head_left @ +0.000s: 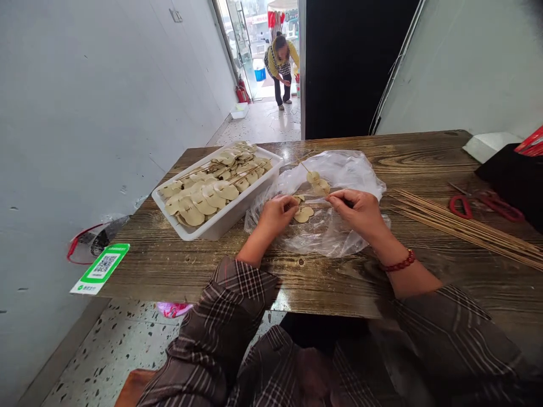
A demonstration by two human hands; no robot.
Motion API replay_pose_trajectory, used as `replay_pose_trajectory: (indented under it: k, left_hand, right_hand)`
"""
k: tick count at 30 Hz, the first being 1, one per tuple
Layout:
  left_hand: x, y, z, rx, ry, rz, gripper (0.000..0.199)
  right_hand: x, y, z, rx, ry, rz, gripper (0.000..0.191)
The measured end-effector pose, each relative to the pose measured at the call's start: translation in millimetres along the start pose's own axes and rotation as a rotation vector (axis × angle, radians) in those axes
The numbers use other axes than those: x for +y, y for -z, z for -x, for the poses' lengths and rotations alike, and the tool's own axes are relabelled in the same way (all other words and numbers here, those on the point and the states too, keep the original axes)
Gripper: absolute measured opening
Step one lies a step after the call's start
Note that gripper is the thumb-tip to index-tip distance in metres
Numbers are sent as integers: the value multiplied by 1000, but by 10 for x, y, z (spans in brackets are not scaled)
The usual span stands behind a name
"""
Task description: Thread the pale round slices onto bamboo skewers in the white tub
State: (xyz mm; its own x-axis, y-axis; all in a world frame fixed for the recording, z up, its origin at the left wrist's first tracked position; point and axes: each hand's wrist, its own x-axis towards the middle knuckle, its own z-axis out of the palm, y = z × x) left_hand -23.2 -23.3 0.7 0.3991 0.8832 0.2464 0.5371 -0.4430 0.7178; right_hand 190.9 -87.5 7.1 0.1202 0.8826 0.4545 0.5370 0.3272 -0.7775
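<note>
My right hand (358,212) is closed in a pinch at the near end of a thin wooden skewer (304,167). Round, pale beige slices (319,185) are threaded on that skewer, which points up and to the left. My left hand (276,216) has its fingers curled together beside a few loose slices (304,215); whatever its fingertips hold is hidden. Both hands are over a crumpled clear plastic bag (339,240) spread on the wooden table. Left of them, a white plastic tub (220,222) is full of skewered slices (206,198).
A bundle of bare skewers (458,223) lies at the right, with red-handled scissors (461,207) and a black bag (500,169) behind. A green QR-code card (104,268) sits at the table's left edge. Another person (280,65) bends over in the doorway.
</note>
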Motion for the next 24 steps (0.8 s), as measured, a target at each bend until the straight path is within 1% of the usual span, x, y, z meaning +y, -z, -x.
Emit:
replay_pose_trajectory:
  k: [3,5,7,10,13,16,17,19,22,24]
  left_hand:
    - [25,-24,25,-145,-110,-241,8]
    - [26,-40,38,-205,-144,-343,15]
    - [12,-54,46,-218,-171,-404,17]
    - [-4,-77,54,-215,-234,-404,9]
    - [14,-91,54,-180,-238,-340,16]
    - [33,-71,34,-66,-123,-126,17]
    - [32,-56,24,-23,-63,-8,16]
    - [21,-20,4,40,78,297,16]
    - [8,34,-16,71,284,754,25]
    - [12,62,-21,84,362,923,29]
  right_hand:
    - [0,-1,1,1,11,-17,19]
    - [2,-10,-1,-3,21,-23,19]
    - [1,-19,-5,-6,25,-25,20]
    - [-4,-25,-8,-15,28,-29,20]
    - [-8,-24,-8,-16,36,-33,20]
    - [-13,-22,-5,-14,36,-30,20]
    - [-17,-21,-4,-15,34,-27,20]
    - [-30,-21,-1,-17,32,-20,19]
    - [-55,-15,2,-27,41,-17,20]
    - [-67,-1,7,-49,53,-12,20]
